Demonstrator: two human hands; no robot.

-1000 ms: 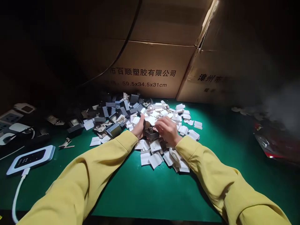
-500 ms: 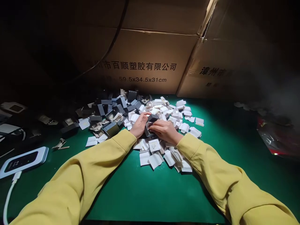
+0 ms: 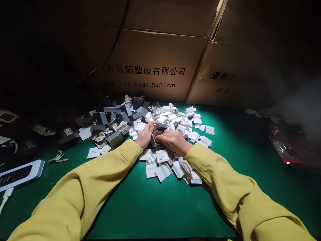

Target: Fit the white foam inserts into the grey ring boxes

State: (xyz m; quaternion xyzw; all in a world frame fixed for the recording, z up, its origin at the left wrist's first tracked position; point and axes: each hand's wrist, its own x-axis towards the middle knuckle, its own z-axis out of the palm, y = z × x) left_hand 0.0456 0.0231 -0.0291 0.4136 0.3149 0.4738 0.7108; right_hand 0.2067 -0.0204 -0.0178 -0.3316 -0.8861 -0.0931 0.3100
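The small dark box point(image 3: 160, 126) sat between the fingers of both hands, its lid side seemingly raised on the far side of the right fingertips and its hollow facing the wearer. It looked light and stiff-walled, probably covered card or thin plastic, so it would likely take a steady grip without crushing; the outer side walls seemed the safest hold, with the lid's hinge and edges the weaker parts. The finish had a dull sheen and might have been a little slippery. The left hand point(image 3: 145, 135) had its fingers curved around the box's left side, holding it. The right hand point(image 3: 175, 140) had its fingers drawn close together, the tips at the hollow of the box; whether they pinched anything there could not be told. White folded pieces point(image 3: 164, 172) lay on the green worktop point(image 3: 140, 207) just nearer the wearer than the fingers, and a white heap point(image 3: 186, 123) spread beyond and to the right of them. To the left of the left fingers lay a pile of dark boxes point(image 3: 114, 139), jumbled at various tilts.
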